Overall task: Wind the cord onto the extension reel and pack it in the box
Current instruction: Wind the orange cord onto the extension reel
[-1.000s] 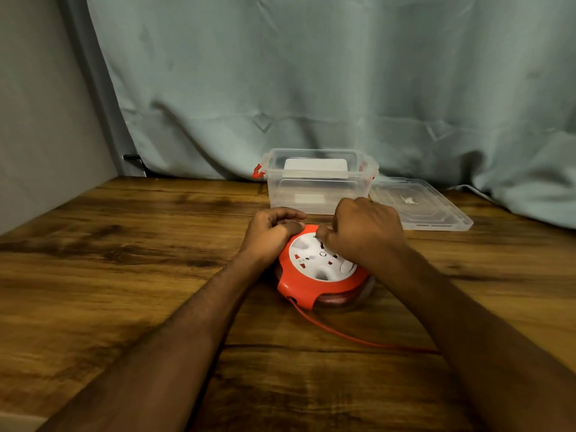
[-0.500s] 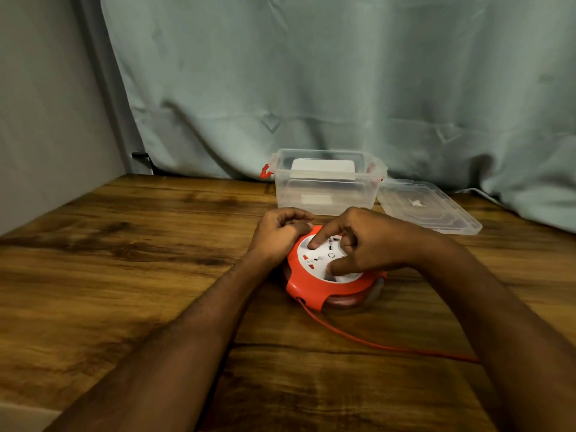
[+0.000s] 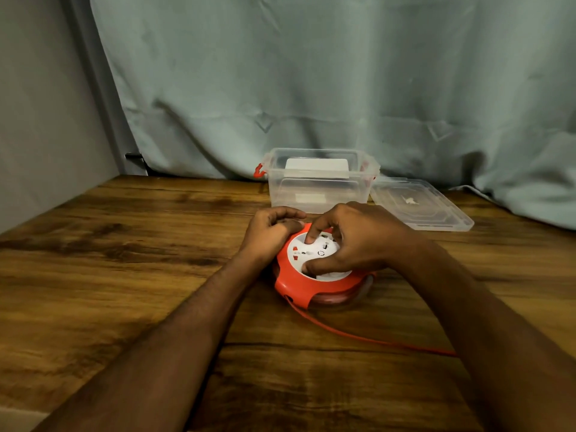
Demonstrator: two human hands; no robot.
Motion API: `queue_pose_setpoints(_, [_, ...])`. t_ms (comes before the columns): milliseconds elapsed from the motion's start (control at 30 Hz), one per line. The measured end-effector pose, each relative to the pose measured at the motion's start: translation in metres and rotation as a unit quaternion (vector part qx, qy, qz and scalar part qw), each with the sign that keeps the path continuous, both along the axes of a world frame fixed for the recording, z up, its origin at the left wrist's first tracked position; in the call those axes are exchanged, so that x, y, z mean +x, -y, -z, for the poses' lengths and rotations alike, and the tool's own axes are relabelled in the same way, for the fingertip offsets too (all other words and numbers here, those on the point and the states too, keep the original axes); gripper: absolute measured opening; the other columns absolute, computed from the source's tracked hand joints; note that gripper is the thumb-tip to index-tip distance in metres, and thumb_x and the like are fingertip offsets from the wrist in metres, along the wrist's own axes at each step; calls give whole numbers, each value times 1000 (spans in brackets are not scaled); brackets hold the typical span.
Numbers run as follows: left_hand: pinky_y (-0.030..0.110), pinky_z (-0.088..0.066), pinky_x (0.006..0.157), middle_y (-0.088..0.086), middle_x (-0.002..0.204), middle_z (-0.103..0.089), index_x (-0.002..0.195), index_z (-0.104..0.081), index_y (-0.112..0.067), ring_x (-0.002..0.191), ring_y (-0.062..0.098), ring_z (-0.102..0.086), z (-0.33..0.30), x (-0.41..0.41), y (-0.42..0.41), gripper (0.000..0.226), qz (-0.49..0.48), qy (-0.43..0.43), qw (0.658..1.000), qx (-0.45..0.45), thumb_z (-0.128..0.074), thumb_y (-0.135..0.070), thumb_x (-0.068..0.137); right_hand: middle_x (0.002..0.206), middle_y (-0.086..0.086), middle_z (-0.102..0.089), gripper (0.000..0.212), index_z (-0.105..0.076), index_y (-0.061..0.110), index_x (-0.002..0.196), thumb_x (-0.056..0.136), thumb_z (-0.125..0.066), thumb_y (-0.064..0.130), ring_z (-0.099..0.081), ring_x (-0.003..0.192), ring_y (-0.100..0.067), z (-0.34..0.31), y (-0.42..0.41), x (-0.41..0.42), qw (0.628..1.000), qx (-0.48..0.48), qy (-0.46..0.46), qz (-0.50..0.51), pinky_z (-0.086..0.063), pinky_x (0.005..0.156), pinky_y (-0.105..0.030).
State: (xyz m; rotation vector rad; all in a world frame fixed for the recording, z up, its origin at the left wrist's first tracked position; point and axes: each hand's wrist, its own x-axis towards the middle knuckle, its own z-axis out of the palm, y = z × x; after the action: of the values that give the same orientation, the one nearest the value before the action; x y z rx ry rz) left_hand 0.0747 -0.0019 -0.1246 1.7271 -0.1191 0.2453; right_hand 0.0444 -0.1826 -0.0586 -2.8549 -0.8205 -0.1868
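Table (image 3: 109, 260) carries an open clear box (image 3: 318, 188), its lid (image 3: 420, 207) alongside. Reel (image 3: 314, 285) sits in front; left hand (image 3: 268, 232) grips its rim, right hand (image 3: 355, 241) presses curled fingers into the white face. Cord (image 3: 374, 339) trails right.

The extension reel (image 3: 314, 275) lay flat near the middle of the table, a round orange housing with a white socket face turned up. Its orange cord (image 3: 367, 338) ran out from the near edge and trailed away to the right. Just beyond the reel stood the clear plastic box (image 3: 318, 185), open-topped, with orange latches, its clear lid (image 3: 417, 204) lying flat to its right.
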Motion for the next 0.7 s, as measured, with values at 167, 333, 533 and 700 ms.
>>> queue_pose_setpoints(167, [44, -62, 83, 11, 97, -78, 103, -76, -8, 90, 28, -75, 2, 2, -1, 21, 2, 0, 1000, -5, -64, -4, 86, 101, 15, -61, 67, -69, 46, 108, 55, -63, 87, -55, 90, -12, 6, -3, 2, 999, -5, 53, 9, -42, 73, -33])
queue_pose_setpoints(333, [41, -62, 81, 10, 97, -78, 104, -76, -8, 90, 27, -75, 2, 1, -1, 21, 4, 0, 1000, -7, -64, -5, 87, 93, 15, -55, 62, -69, 42, 103, 59, -64, 86, -52, 88, -12, 7, -6, 0, 997, -14, 75, 10, -35, 74, -32])
queue_pose_setpoints(533, [44, -62, 84, 9, 98, -78, 103, -77, -12, 91, 24, -75, 3, 4, -1, 19, 0, -1, 1000, -4, -67, -7, 87, 87, 6, -60, 62, -61, 30, 84, 63, -56, 88, -56, 85, -19, 12, -11, 0, 992, -13, 111, 53, -35, 71, -34])
queue_pose_setpoints(700, [45, -60, 88, 12, 96, -77, 99, -78, -12, 92, 29, -74, 4, 5, 0, 20, 0, 0, 1000, -14, -67, -3, 85, 88, 3, -50, 65, -47, 24, 89, 73, -51, 87, -44, 81, -18, 10, -16, -5, 984, -50, 113, 129, -32, 74, -33])
